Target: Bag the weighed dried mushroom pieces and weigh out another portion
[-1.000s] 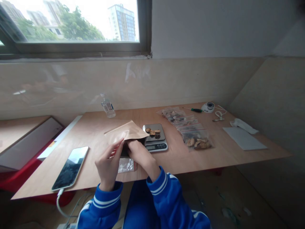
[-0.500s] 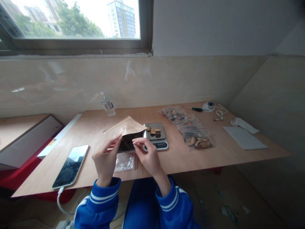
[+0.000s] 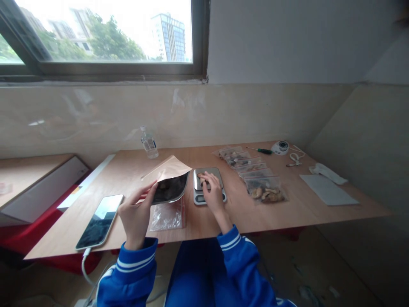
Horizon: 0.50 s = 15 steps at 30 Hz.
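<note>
My left hand [image 3: 136, 215] holds a brown paper pouch [image 3: 168, 170] by its mouth, which gapes open toward the right and shows a dark inside. My right hand [image 3: 212, 192] rests over the small digital scale [image 3: 207, 187], fingertips on the brown dried pieces [image 3: 200, 175] lying on its metal pan. Whether the fingers grip a piece cannot be seen. An empty clear zip bag [image 3: 168, 217] lies flat under the pouch.
A phone [image 3: 100, 221] on a white cable lies at the table's left front. A row of filled zip bags [image 3: 255, 175] runs right of the scale. Further off are a small bottle [image 3: 149, 143], a screwdriver [image 3: 260, 150], a round white device [image 3: 280, 147] and a grey sheet [image 3: 329, 189].
My right hand came out of the pouch mouth and moved right onto the scale pan. The left hand keeps holding the pouch, now a little higher and more open.
</note>
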{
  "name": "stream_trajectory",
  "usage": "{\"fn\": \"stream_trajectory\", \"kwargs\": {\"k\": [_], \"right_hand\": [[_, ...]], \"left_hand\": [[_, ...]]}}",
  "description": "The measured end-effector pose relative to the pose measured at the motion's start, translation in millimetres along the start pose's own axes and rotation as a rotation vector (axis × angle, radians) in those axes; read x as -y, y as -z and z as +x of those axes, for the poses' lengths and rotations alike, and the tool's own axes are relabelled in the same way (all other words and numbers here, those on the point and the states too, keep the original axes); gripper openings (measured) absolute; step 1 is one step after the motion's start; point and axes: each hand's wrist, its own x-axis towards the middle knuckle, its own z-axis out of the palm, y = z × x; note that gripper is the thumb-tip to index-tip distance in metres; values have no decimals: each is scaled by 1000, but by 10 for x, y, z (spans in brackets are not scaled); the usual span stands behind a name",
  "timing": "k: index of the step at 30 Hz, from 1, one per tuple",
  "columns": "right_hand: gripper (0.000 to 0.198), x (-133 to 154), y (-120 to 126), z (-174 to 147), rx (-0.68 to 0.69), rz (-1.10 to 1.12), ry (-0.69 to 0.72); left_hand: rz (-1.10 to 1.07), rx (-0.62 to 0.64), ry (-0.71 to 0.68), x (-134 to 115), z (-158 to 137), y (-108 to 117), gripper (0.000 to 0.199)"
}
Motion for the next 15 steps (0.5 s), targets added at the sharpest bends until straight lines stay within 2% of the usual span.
{"fn": "stream_trajectory", "kwargs": {"k": [3, 5, 8, 11, 13, 15], "right_hand": [[29, 252, 110, -284, -76, 54, 17], [30, 491, 141, -468, -61, 131, 63], [35, 836, 91, -568, 128, 215, 180], [41, 1039, -29, -435, 340, 191, 255], [39, 1085, -117, -295, 506, 87, 242], [33, 1083, -211, -171, 674, -71, 151]], "left_hand": [[3, 7, 8, 6, -17, 17, 29], [13, 21, 27, 8, -51, 19, 29], [38, 38, 43, 8, -118, 19, 29], [77, 46, 34, 15, -164, 33, 28], [112, 18, 21, 31, -176, 55, 28], [142, -6, 1, 60, -187, 76, 28]]}}
